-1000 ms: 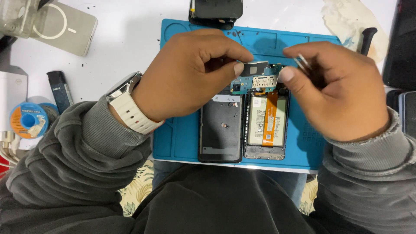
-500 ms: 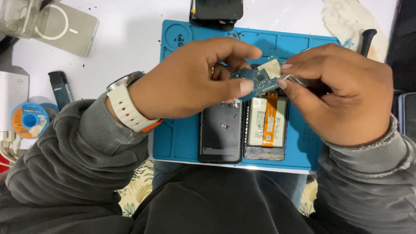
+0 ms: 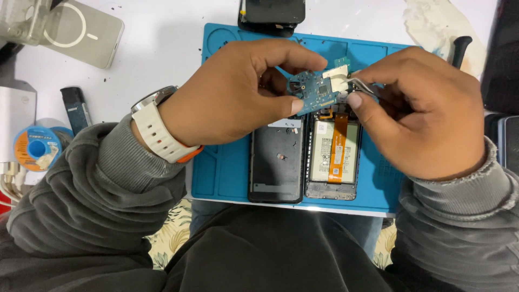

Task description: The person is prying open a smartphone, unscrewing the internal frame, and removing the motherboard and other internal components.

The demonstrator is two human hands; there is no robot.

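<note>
A white tabletop (image 3: 162, 59) fills the scene under bright, even light, speckled with dark crumbs. A blue work mat (image 3: 221, 162) covers its middle. Floral-patterned fabric (image 3: 170, 240) shows below the table's edge.

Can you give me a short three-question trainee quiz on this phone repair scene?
1. True or false: the left hand holds the blue circuit board lifted above the blue repair mat.
2. Multiple choice: what does the right hand hold against the board? A) a screwdriver B) metal tweezers C) a brush
3. Fill in: the orange flex cable runs over the ____ of the opened phone.

Key:
1. True; the fingers pinch it by its edge above the two phone halves.
2. B.
3. Battery; the black back cover lies to its left.
</note>
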